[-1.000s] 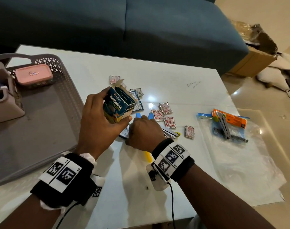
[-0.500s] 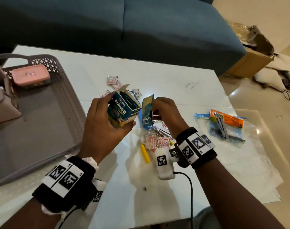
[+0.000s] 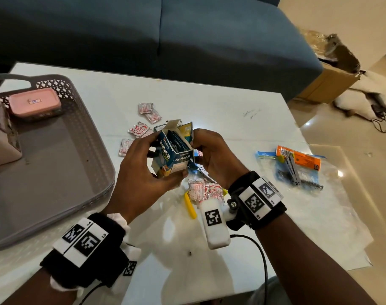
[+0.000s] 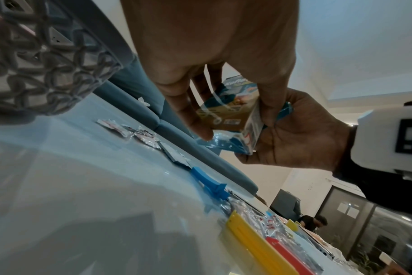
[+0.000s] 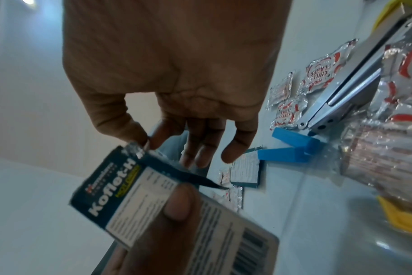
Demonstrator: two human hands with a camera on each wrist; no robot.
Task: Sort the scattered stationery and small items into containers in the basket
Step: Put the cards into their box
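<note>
2 hands are raised above the white table (image 3: 209, 102), both engaged on 1 open blue Koflet-H carton (image 3: 174, 154). The left hand (image 3: 141, 181) is curled round the carton, thumb on 1 face and fingers on the opposite side. The right hand (image 3: 216, 157) is set against the carton's open top, where a blue-and-yellow sachet (image 3: 186, 130) is pinched at its edge and stands partly inside. Below the hands, silver-and-red chilli flake packets (image 3: 204, 191) are heaped beside a yellow strip (image 3: 190, 205); 2 blue blocks (image 5: 292, 147) and a metal tool (image 5: 346, 93) lie close by. Further packets (image 3: 148, 111) are scattered towards the sofa (image 3: 143, 29). An orange-labelled plastic bag (image 3: 297, 164) is laid to the right. The grey basket (image 3: 86, 128) stands at the left, holding a pink case (image 3: 34, 103).
</note>
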